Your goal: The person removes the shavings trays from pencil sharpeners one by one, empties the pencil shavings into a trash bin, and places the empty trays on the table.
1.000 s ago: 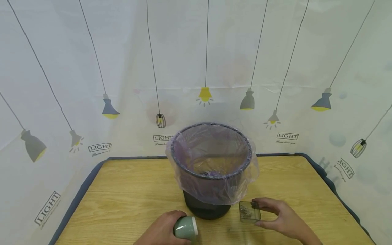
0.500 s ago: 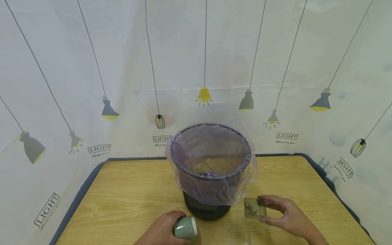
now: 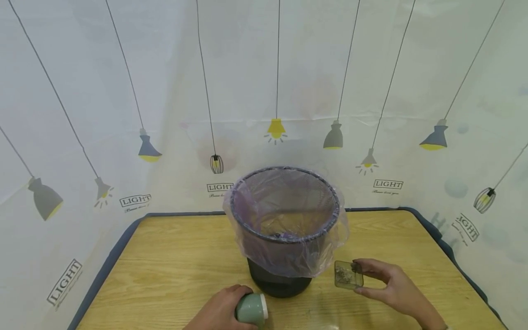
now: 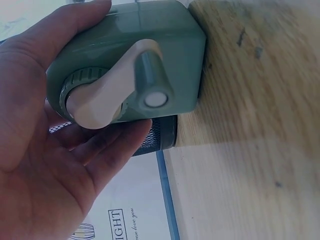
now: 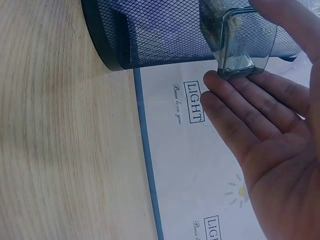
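My left hand (image 3: pixel 220 308) grips a green crank pencil sharpener (image 3: pixel 250 309) low in front of the bin. In the left wrist view its pale crank handle (image 4: pixel 102 97) with a green knob faces the camera, and my thumb and fingers lie on either side of the body. My right hand (image 3: pixel 396 289) pinches a small see-through shavings drawer (image 3: pixel 345 275) between thumb and fingers, right of the bin. Greyish shavings show inside the drawer. From the right wrist view, the drawer (image 5: pixel 245 42) is raised off the table, tilted in front of the bin's mesh.
A black mesh waste bin (image 3: pixel 280 283) with a thin purplish plastic liner (image 3: pixel 288 256) stands mid-table, a small dark heap at its bottom. The wooden table (image 3: pixel 173 256) has a dark blue edge. A white sheet (image 3: pixel 247 68) printed with lamps hangs behind and around it.
My right hand has moved the shavings drawer rightward and slightly farther from me, away from the bin. My left hand and the sharpener have stayed nearly still.
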Action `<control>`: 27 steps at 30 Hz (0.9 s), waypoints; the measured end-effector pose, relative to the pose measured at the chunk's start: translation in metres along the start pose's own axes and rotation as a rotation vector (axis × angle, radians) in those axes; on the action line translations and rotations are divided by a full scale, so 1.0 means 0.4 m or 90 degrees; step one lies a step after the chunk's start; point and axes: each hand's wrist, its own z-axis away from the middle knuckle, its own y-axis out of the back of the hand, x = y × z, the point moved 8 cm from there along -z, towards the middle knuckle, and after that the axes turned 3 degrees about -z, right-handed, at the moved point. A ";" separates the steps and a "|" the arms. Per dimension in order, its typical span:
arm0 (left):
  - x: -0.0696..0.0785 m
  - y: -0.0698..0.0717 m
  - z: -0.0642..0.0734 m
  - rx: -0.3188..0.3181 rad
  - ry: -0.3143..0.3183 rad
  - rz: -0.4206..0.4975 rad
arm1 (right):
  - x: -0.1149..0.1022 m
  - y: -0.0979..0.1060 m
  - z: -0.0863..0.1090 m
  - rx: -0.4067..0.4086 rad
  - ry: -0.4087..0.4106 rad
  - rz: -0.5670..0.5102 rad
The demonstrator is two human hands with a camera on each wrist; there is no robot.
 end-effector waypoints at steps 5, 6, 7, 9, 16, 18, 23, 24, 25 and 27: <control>-0.001 -0.001 0.000 -0.003 0.000 -0.012 | 0.007 0.003 -0.004 0.004 -0.005 0.019; -0.001 -0.001 0.000 -0.005 0.000 -0.014 | 0.009 0.003 -0.005 0.004 -0.006 0.022; -0.001 -0.001 0.000 -0.006 0.000 -0.016 | 0.009 0.003 -0.006 0.003 -0.007 0.025; -0.001 -0.001 0.000 -0.008 0.000 -0.018 | 0.011 0.003 -0.009 0.002 -0.010 0.029; -0.003 -0.003 -0.001 -0.020 0.010 -0.021 | 0.014 0.002 -0.012 0.004 -0.014 0.030; -0.005 -0.004 -0.001 -0.025 0.014 -0.019 | 0.017 0.002 -0.013 0.005 -0.019 0.029; -0.013 -0.008 -0.006 -0.044 0.034 0.006 | 0.023 0.004 -0.016 0.006 -0.028 0.031; -0.014 -0.008 -0.007 -0.048 0.038 0.011 | 0.025 0.004 -0.016 0.006 -0.031 0.032; -0.014 -0.007 -0.008 -0.050 0.039 0.016 | 0.026 0.004 -0.016 0.005 -0.032 0.034; -0.012 -0.004 -0.011 -0.051 0.038 0.023 | 0.030 0.004 -0.017 0.004 -0.039 0.035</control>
